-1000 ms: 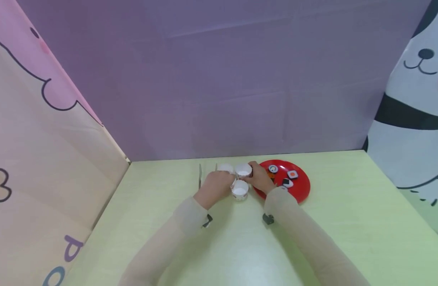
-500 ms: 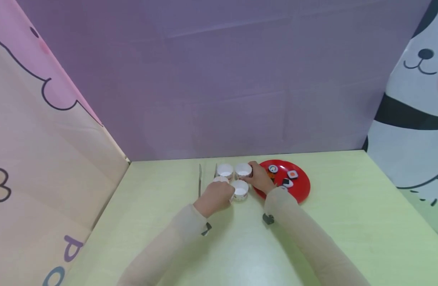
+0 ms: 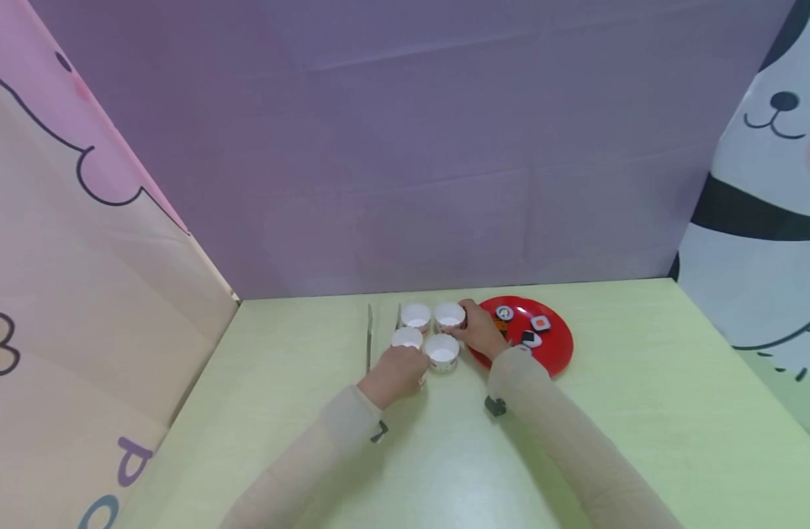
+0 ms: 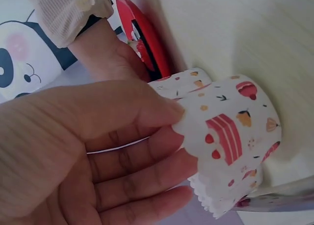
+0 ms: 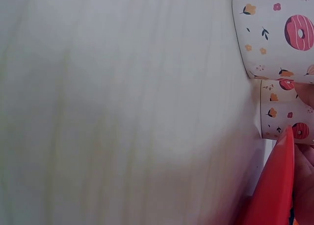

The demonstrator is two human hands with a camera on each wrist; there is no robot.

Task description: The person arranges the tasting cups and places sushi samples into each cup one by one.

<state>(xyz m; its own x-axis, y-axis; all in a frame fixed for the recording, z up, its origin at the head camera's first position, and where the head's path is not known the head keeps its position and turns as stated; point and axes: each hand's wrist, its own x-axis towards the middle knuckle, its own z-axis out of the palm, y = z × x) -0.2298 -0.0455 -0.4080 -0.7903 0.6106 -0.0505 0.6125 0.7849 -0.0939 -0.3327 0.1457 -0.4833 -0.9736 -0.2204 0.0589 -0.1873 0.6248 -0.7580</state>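
Observation:
Several white paper baking cups with a printed pattern stand close together at the back of the table, among them a back-left cup [image 3: 415,316] and a front-right cup [image 3: 442,353]. My left hand [image 3: 395,373] pinches the rim of another baking cup [image 4: 245,122], thumb outside and fingers partly hidden behind it. In the head view this hand mostly covers that cup. My right hand [image 3: 482,329] grips the back-right baking cup [image 3: 450,314] from its right side, beside the red plate [image 3: 560,349]. In the right wrist view, the gripped cup stands behind a nearer cup [image 5: 274,34].
Pieces resembling sushi [image 3: 540,323] lie on the red plate. Left of the cups lies a thin metal utensil [image 3: 370,334]; a second thin strip beside it is mostly hidden. A purple panel [image 3: 405,147] rises behind the pale table [image 3: 431,463].
My left hand has drawn back toward me and slightly left with its cup, uncovering the cups behind. The front-right cup has shifted slightly left. My right hand stays at the back-right cup.

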